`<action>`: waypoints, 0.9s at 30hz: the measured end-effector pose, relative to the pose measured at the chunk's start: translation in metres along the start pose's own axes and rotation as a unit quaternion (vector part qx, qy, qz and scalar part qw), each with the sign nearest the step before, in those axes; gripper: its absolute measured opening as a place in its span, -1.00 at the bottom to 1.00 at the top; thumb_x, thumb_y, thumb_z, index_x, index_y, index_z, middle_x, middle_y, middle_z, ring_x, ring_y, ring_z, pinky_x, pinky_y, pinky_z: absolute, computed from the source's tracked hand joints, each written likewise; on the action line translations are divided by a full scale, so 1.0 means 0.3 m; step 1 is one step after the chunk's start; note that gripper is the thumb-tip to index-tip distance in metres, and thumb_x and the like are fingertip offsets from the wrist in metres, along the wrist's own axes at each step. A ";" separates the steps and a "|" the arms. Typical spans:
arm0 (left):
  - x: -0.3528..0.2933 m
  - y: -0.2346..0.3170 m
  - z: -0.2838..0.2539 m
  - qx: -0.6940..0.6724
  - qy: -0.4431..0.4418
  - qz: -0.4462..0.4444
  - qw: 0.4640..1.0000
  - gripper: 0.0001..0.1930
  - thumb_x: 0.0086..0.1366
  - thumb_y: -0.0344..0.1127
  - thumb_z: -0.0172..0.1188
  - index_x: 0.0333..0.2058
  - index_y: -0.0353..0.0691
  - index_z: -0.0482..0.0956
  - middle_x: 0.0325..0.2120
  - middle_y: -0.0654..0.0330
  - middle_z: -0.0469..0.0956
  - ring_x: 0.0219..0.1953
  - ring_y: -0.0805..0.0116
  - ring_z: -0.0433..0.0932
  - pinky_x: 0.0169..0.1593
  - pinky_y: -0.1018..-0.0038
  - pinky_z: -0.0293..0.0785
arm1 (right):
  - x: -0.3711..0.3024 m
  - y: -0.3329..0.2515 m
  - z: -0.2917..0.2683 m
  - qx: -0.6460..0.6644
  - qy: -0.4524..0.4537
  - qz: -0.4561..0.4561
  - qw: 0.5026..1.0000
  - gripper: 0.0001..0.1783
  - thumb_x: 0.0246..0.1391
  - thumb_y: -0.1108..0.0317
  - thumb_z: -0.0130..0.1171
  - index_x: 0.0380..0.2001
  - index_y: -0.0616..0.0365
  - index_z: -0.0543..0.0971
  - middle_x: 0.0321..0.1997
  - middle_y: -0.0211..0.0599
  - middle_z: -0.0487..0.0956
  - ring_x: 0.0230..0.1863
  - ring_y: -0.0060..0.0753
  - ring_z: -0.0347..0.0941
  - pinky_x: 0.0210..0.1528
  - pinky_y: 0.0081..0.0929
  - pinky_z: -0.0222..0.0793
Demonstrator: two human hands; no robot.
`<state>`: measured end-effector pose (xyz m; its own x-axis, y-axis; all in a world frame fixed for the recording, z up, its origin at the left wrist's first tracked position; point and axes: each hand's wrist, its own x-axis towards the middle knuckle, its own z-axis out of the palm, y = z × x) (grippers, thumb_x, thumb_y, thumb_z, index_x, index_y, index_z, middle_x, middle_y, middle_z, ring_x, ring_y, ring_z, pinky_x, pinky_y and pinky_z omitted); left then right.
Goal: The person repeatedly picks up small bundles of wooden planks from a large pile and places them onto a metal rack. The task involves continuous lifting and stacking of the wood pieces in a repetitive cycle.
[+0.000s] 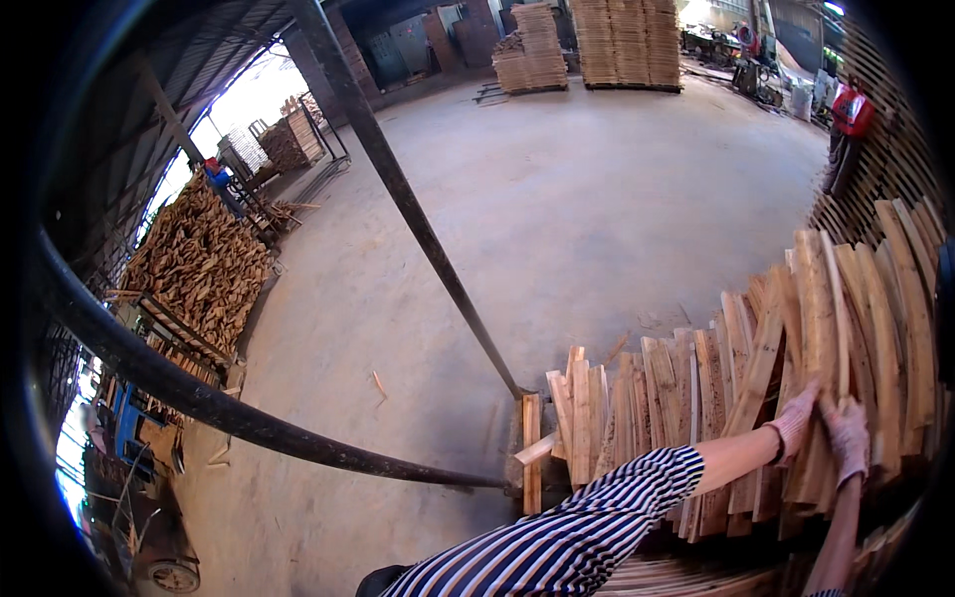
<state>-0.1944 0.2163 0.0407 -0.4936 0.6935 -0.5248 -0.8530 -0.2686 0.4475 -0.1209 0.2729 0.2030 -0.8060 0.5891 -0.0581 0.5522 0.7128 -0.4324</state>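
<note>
My left hand [796, 426], in a pale knit glove, is closed on the left edge of an upright wooden board [816, 298] at the right. My right hand [848, 438], gloved alike, grips the right side of the same board and a narrow one pressed against it. The two hands are close together, and the fingertips are partly hidden by the wood. Rough boards [657, 383] stand packed in a long row to the left of my hands. More tall boards [890, 328] lean to the right.
A slanting dark metal post [398, 189] and a curved dark bar [229, 408] meet near the row's left end. Wood pieces are heaped [199, 264] at the left. Stacked boards [627, 45] stand at the back. One person [851, 119] stands far right, another [217, 177] far left.
</note>
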 end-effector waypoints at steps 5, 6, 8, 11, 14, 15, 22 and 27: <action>-0.408 -0.060 -0.022 0.006 -0.086 -0.003 0.996 -0.07 0.35 0.42 0.05 0.50 -0.04 0.13 0.55 0.14 -0.04 0.56 0.16 -0.13 0.54 0.15 -0.22 | -0.365 0.118 0.036 0.307 -0.116 -0.012 0.944 -0.21 0.14 0.15 0.39 0.37 0.17 0.36 0.19 -0.11 0.56 0.18 -0.28 0.49 0.22 -0.38 0.42; -0.488 -0.082 -0.093 0.042 -0.121 0.020 0.992 -0.11 0.37 0.39 0.07 0.49 -0.04 0.17 0.53 0.18 0.03 0.55 0.20 -0.06 0.54 0.19 -0.15 | -0.447 0.107 0.065 0.310 -0.119 -0.025 0.943 -0.21 0.14 0.19 0.37 0.38 0.18 0.35 0.20 -0.10 0.56 0.19 -0.26 0.49 0.23 -0.38 0.41; -0.673 -0.113 -0.200 0.022 -0.086 -0.056 0.994 -0.15 0.38 0.33 0.13 0.47 -0.05 0.22 0.46 0.22 0.22 0.48 0.27 0.13 0.50 0.27 0.04 | -0.596 0.028 0.015 0.189 -0.179 0.023 0.965 -0.15 0.09 0.24 0.40 0.41 0.23 0.32 0.26 -0.09 0.52 0.24 -0.26 0.45 0.30 -0.40 0.35; -0.810 -0.195 -0.229 -0.024 -0.081 -0.138 0.987 -0.17 0.35 0.32 0.20 0.40 -0.11 0.33 0.30 0.18 0.44 0.26 0.27 0.46 0.32 0.30 0.41 | -0.639 0.253 0.135 0.375 -0.101 0.013 0.921 -0.10 0.14 0.28 0.37 0.47 0.23 0.20 0.41 -0.06 0.38 0.36 -0.20 0.34 0.35 -0.32 0.33; -0.877 -0.267 -0.254 0.013 -0.038 -0.100 0.994 -0.21 0.35 0.28 0.22 0.35 -0.15 0.38 0.23 0.15 0.51 0.19 0.28 0.52 0.26 0.31 0.48 | -0.674 0.212 0.222 0.622 -0.248 0.084 0.738 -0.16 0.24 0.12 0.31 0.44 0.25 0.21 0.33 -0.06 0.44 0.25 -0.20 0.46 0.26 -0.29 0.47; -0.878 -0.264 -0.261 0.009 -0.026 -0.125 0.992 -0.24 0.33 0.23 0.28 0.32 -0.17 0.41 0.17 0.16 0.55 0.16 0.30 0.54 0.25 0.30 0.49 | -0.701 0.208 0.227 0.682 -0.308 0.137 0.649 -0.20 0.24 0.06 0.29 0.39 0.26 0.28 0.28 -0.05 0.49 0.19 -0.19 0.51 0.22 -0.30 0.50; -1.148 -0.284 -0.375 0.186 -0.043 -0.010 0.982 -0.20 0.31 0.12 0.38 0.36 -0.21 0.33 0.14 0.19 0.56 0.18 0.40 0.51 0.25 0.42 0.45 | -0.882 0.245 0.361 0.699 -0.351 0.166 0.601 -0.27 0.18 -0.02 0.29 0.28 0.22 0.43 0.12 -0.10 0.62 0.07 -0.10 0.61 0.17 -0.13 0.56; -1.155 -0.403 -0.516 0.250 -0.086 -0.013 0.964 -0.12 0.23 0.03 0.49 0.39 -0.20 0.27 0.18 0.16 0.54 0.25 0.41 0.46 0.30 0.41 0.40 | -0.959 0.246 0.411 0.684 -0.348 0.231 0.598 0.25 -0.11 -0.12 0.50 0.48 0.21 0.05 0.35 0.04 0.43 0.28 -0.02 0.44 0.37 -0.21 0.33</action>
<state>0.0534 -0.0950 0.0563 -0.4010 0.8081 -0.4314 -0.6549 0.0763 0.7518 0.1255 0.1092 0.0768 -0.7918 -0.0386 -0.6096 0.4429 -0.7234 -0.5296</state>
